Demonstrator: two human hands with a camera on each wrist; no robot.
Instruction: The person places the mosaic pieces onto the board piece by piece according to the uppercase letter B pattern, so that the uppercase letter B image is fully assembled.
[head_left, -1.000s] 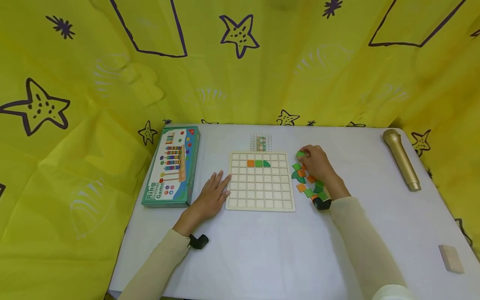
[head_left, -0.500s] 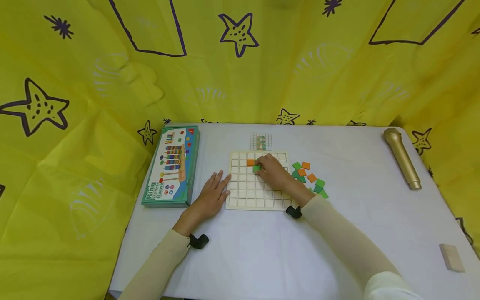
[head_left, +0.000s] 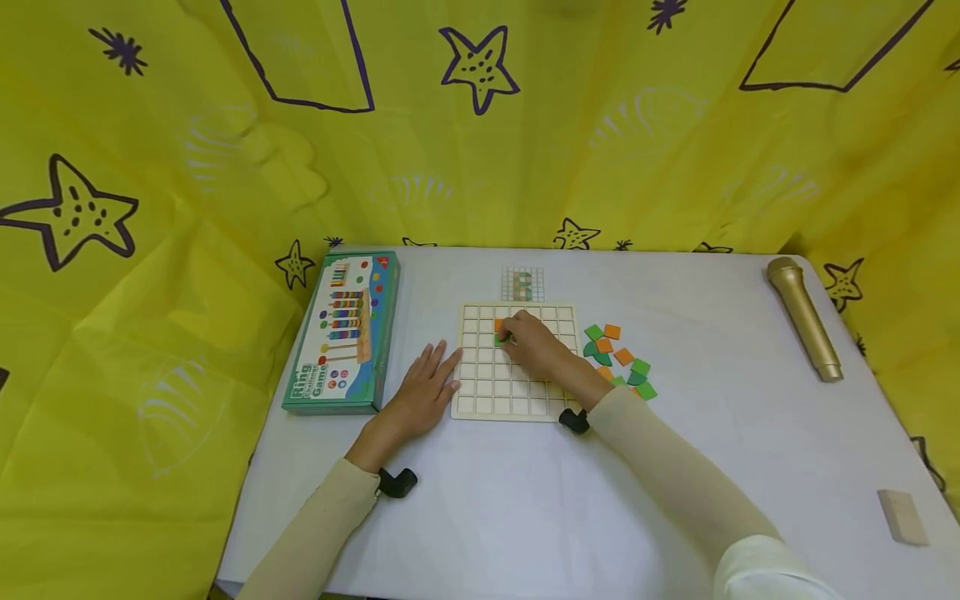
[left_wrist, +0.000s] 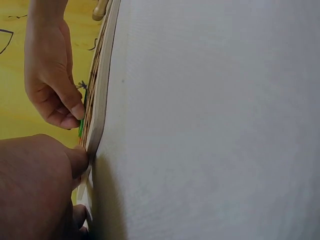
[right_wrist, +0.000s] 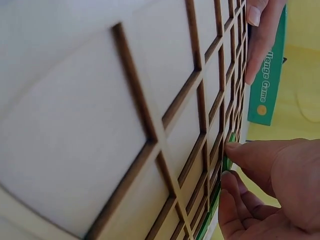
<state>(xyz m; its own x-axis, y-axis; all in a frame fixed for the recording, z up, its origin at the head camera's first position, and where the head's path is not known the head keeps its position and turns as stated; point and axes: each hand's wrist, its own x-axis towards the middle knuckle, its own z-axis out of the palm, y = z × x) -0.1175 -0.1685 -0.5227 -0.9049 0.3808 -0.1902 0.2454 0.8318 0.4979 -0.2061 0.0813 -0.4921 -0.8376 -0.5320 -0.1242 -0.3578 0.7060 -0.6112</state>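
A wooden grid board (head_left: 483, 392) lies on the white table. My right hand (head_left: 532, 346) is over its upper part, with thumb and fingertips pinching a green tile (right_wrist: 228, 159) at a cell just below an orange tile (head_left: 498, 324). In the right wrist view, more green (right_wrist: 209, 216) shows along the grid beside that hand; from the head these tiles are hidden under the fingers. My left hand (head_left: 423, 392) rests with fingers spread at the board's left edge, thumb and fingertips right at the rim. Behind the board lies a small card (head_left: 522, 284) with a coloured grid pattern.
Loose green and orange tiles (head_left: 624, 357) are scattered right of the board. A boxed ring game (head_left: 341, 333) lies left of my left hand. Far right are a gold microphone (head_left: 804, 321) and a small wooden block (head_left: 903, 517). A yellow curtain (head_left: 480, 167) hangs behind the table.
My right hand has picked up a green tile from the loose tiles, carried it left over the board, then shifted slightly further left to below the orange tile. The left hand stays put.
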